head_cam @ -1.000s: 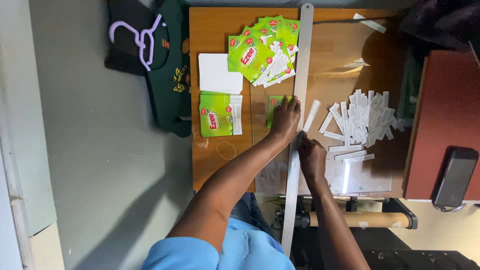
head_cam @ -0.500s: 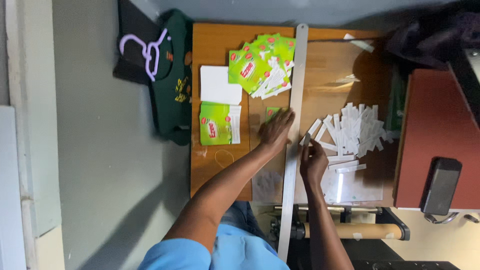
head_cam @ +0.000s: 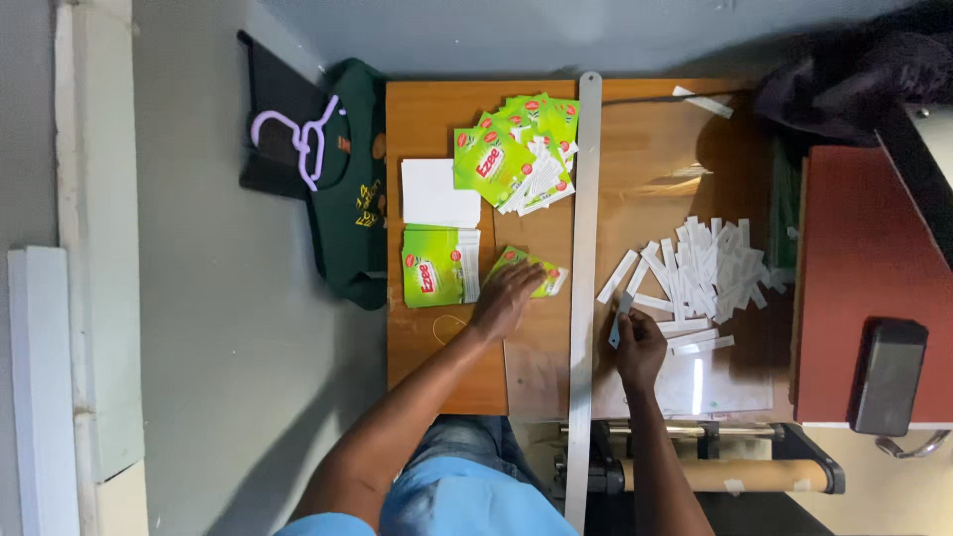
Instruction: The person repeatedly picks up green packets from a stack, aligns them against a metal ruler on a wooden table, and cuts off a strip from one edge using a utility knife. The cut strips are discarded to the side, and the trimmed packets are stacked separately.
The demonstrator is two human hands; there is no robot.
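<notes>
The left hand lies flat with spread fingers on 1 small green and white printed paper sachet, pressing it onto the orange-brown wooden table, just left of the long grey metal ruler bar that runs across the table. The fingers are open and rest on top; they do not grasp around it. The right hand is on the other side of the bar and pinches 1 narrow white paper strip between thumb and fingertips, its end standing up from the hand.

The sachet looks thin, light and flexible, probably with a smooth, a little slippery face, so I judge it slides easily under a flat palm and is best lifted by pinching 1 edge or corner. The strip looks very light and soft; it should bend or blow away easily, so a gentle pinch near the middle or 1 end seems best.

To the right of the bar lies a loose pile of white paper strips on a clear plastic sheet. Above the left hand there is a fanned heap of green sachets with red marks, then a plain white rectangular card, and below it a flat green and white packet. A dark green garment and a lilac plastic hanger lie left of the table.
</notes>
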